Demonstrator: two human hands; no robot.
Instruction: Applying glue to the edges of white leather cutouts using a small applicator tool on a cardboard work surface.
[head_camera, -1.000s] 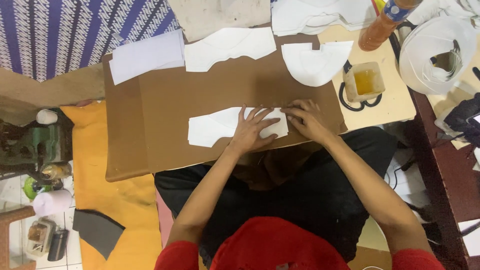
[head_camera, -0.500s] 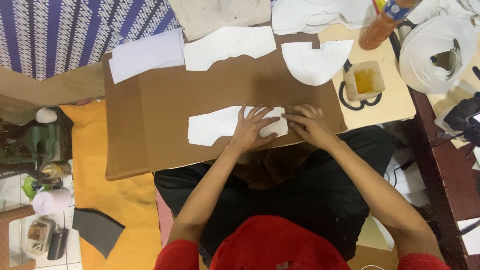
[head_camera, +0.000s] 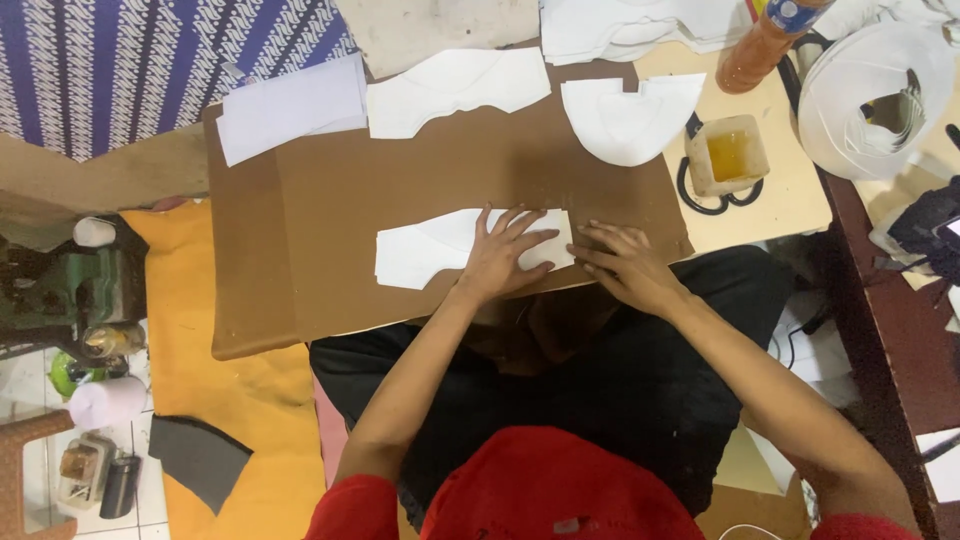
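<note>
Presently we find the left hand (head_camera: 497, 262) spread flat on the white cut piece (head_camera: 440, 247) lying at the brown board's (head_camera: 330, 215) near edge, while the right hand (head_camera: 628, 265), fingers loosely spread, has slid back off that piece's right end.

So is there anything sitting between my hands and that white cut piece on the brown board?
Nothing visible. The left hand lies flat on the white cut piece, and the right hand touches its right end on the brown board.
</note>
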